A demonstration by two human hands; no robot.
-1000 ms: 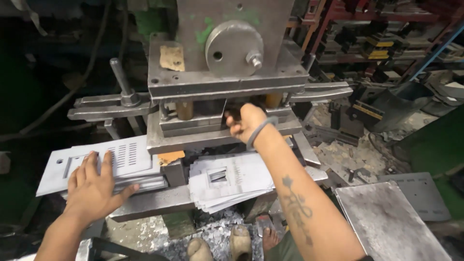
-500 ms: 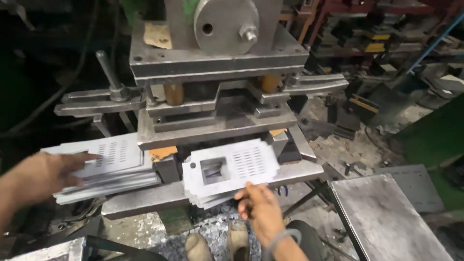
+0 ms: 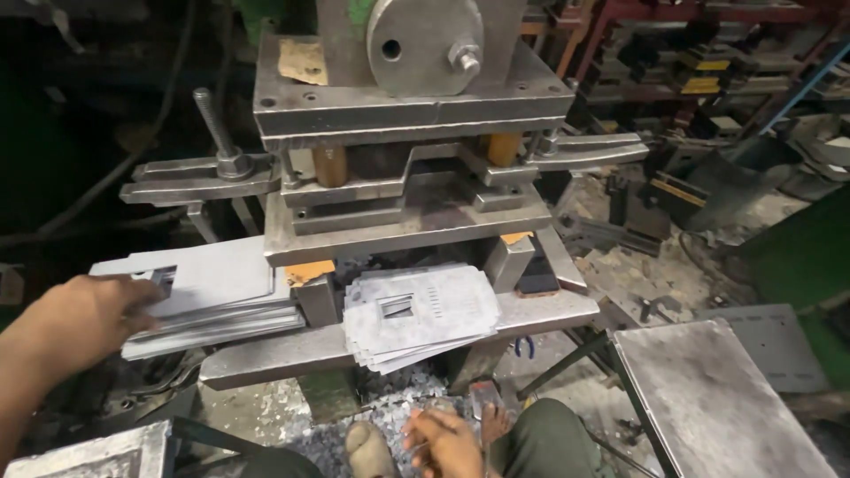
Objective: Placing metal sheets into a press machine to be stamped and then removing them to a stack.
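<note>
Head view: the left hand (image 3: 84, 320) lies at the left edge, palm down, fingers curled over the near end of the top sheet (image 3: 208, 276) of the left stack (image 3: 221, 317); it grips that sheet at its cut-out corner, and the sheet's far end reaches under the press (image 3: 412, 177); the stack rests on the press bed (image 3: 292, 354), left of the die block. The right hand (image 3: 447, 443) is low at the bottom edge, above the person's knees, well apart from the press; its fingers are loosely bent and hold nothing that can be made out; a band shows at the wrist. A second stack (image 3: 421, 314) of punched sheets, each with a rectangular window and rows of slots, lies fanned on the bed in front of the die, between the two hands; a bare foot (image 3: 367, 447) rests on the scrap-strewn floor below it; a grey steel table (image 3: 717, 398) stands to the right, just beside the right knee.
</note>
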